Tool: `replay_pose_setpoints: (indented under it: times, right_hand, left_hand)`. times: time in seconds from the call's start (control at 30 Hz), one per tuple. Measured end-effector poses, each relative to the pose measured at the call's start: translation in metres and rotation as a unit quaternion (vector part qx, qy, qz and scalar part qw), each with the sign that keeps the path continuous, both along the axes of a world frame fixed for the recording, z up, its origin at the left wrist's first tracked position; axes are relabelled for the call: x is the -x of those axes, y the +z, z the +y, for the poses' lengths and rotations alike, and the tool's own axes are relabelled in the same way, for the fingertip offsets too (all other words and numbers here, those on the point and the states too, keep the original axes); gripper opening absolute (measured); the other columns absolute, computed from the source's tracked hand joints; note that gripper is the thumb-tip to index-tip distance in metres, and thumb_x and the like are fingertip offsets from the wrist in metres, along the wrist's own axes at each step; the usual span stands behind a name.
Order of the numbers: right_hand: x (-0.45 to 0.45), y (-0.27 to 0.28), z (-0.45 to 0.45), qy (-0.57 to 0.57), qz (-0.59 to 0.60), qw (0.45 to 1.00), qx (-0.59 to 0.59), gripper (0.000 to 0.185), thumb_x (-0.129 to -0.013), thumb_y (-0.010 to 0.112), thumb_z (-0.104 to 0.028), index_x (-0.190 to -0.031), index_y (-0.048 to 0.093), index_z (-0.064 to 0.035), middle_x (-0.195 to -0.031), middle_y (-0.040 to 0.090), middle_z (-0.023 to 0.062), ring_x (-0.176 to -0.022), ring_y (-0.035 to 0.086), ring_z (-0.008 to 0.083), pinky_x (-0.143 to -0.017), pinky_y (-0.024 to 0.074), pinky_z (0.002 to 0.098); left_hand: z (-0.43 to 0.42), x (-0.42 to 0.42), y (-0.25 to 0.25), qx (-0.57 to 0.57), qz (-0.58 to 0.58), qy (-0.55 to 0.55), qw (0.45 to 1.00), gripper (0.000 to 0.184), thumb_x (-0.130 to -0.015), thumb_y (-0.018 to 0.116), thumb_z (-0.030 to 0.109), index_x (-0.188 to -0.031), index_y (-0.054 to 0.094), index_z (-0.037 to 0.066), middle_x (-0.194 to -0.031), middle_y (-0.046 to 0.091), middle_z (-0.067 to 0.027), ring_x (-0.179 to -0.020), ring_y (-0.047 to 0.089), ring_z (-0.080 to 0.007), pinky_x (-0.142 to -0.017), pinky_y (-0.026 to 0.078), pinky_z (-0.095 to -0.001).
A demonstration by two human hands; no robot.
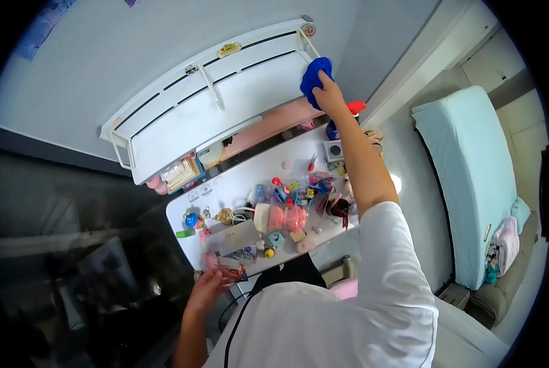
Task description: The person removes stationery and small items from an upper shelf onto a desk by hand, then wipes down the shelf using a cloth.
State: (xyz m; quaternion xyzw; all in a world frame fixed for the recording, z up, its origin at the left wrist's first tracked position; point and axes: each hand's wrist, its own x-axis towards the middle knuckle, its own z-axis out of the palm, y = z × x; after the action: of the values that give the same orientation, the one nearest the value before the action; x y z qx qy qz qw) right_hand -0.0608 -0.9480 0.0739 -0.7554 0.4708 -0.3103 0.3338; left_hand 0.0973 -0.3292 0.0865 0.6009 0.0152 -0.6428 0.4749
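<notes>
At the cluttered white desk's [244,176] near edge, the left hand [207,287] hangs, grip unclear, while beyond, the right hand's [328,98] fingers bunch a blue cloth [312,78] by the shelf's [256,87] right end, apparently wiping, a stroke calling for flat, even pressure.

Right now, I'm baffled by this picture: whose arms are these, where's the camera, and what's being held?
No machine here, just a person's two bare hands, seen from a camera worn on the head. The right hand grips a crumpled blue cloth at the right end of a long white shelf. Below it, a white tabletop bears many small things, including a translucent rectangular box and a white cable. The left hand is near the tabletop's closer edge; whether it holds anything is unclear.
</notes>
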Motion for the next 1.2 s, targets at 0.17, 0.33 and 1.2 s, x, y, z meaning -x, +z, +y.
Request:
replay_pose_setpoints:
  times: [0.17, 0.33, 1.2]
  right_hand:
    - [-0.069, -0.043, 0.003, -0.013, 0.179, 0.965, 0.194, 0.029, -0.081, 0.061, -0.016, -0.105, 0.068, -0.0011, -0.105, 0.070, 0.0219, -0.098, 0.066, 0.0367, -0.089, 0.0472, 0.0467]
    - [-0.140, -0.040, 0.082, 0.101, 0.163, 0.966, 0.175, 0.017, -0.077, 0.062, -0.015, -0.089, 0.068, -0.0045, -0.094, 0.070, 0.0173, -0.091, 0.065, 0.0340, -0.087, 0.0456, 0.0458]
    - [-0.186, -0.047, -0.060, 0.090, 0.284, 0.948, 0.113, 0.049, -0.084, 0.053, -0.027, -0.118, 0.066, 0.0060, -0.131, 0.062, 0.0236, -0.120, 0.060, 0.0401, -0.106, 0.0469, 0.0454]
  left_hand:
    - [-0.009, 0.020, 0.000, -0.048, 0.012, 0.048, 0.998, 0.038, -0.106, 0.057, 0.030, -0.132, 0.058, 0.003, -0.121, 0.068, -0.0080, -0.110, 0.065, -0.0196, -0.092, 0.053, -0.0345]
    - [-0.037, 0.026, 0.000, -0.049, 0.023, 0.040, 0.998, 0.037, -0.106, 0.056, 0.030, -0.132, 0.059, 0.003, -0.120, 0.069, -0.0084, -0.111, 0.065, -0.0199, -0.092, 0.053, -0.0337]
    - [-0.047, 0.015, -0.008, -0.082, -0.029, 0.053, 0.995, 0.040, -0.105, 0.059, 0.032, -0.131, 0.060, 0.003, -0.118, 0.069, -0.0102, -0.108, 0.066, -0.0206, -0.092, 0.053, -0.0359]
